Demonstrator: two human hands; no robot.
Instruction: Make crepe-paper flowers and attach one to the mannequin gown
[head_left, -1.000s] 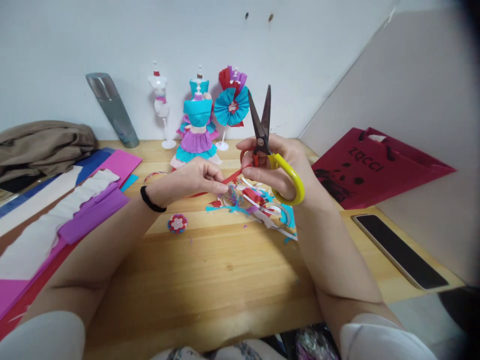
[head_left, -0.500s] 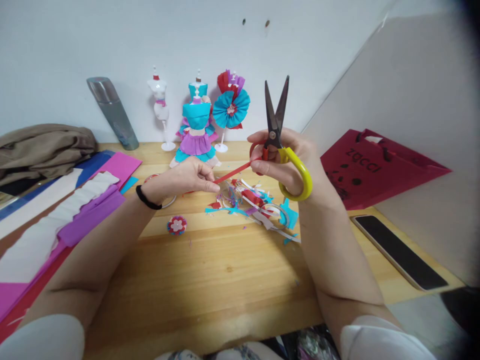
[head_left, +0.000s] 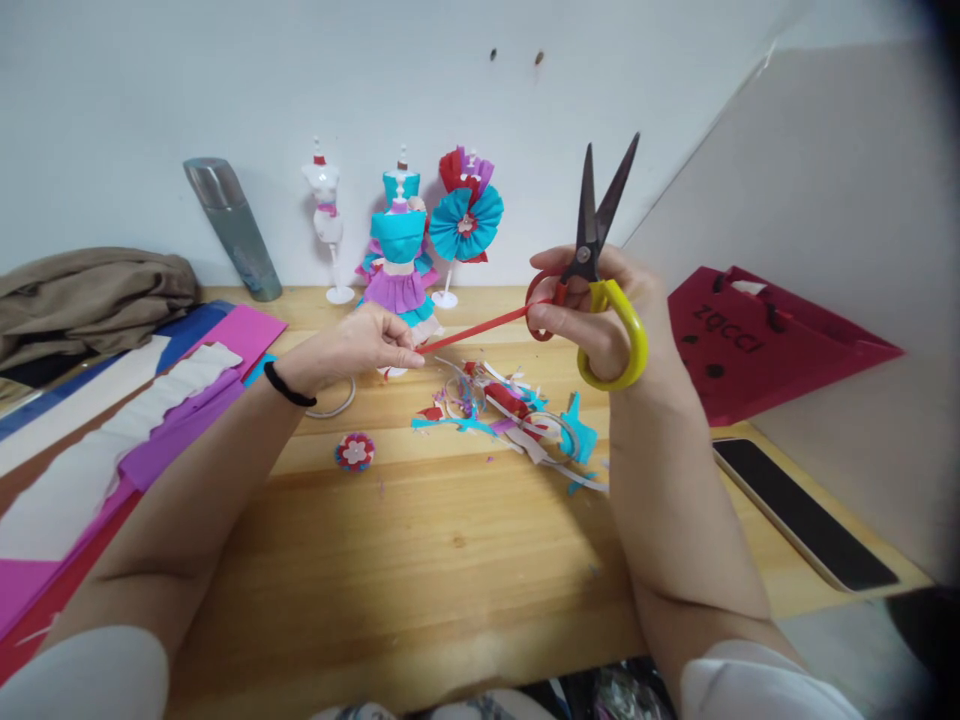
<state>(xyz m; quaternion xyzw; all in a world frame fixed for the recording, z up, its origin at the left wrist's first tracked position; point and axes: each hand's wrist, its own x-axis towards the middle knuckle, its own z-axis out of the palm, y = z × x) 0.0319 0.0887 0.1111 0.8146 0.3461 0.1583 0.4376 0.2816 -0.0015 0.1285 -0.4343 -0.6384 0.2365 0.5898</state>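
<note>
A narrow red paper strip (head_left: 474, 331) is stretched between my two hands above the table. My left hand (head_left: 375, 338) pinches its lower left end between thumb and fingers. The upper right end lies between the thumb and fingers of my right hand (head_left: 626, 270). That same hand holds scissors (head_left: 592, 240) with yellow and red handles, blades apart and pointing up. Below the strip lies a heap of paper scraps (head_left: 510, 405) in blue, red and white. A round paper flower (head_left: 354, 452) with a white centre rests on the table, nearer to me than my left hand.
Several small mannequins (head_left: 397, 240) in paper outfits stand at the wall beside a leaning bottle (head_left: 236, 235). Coloured paper sheets (head_left: 165, 400) and a brown cloth (head_left: 97, 295) lie left. A red bag (head_left: 772, 340) and a phone (head_left: 806, 515) are right.
My right hand has moved right and slightly up with the scissors. My left hand has shifted slightly left. More of the red strip now shows between them.
</note>
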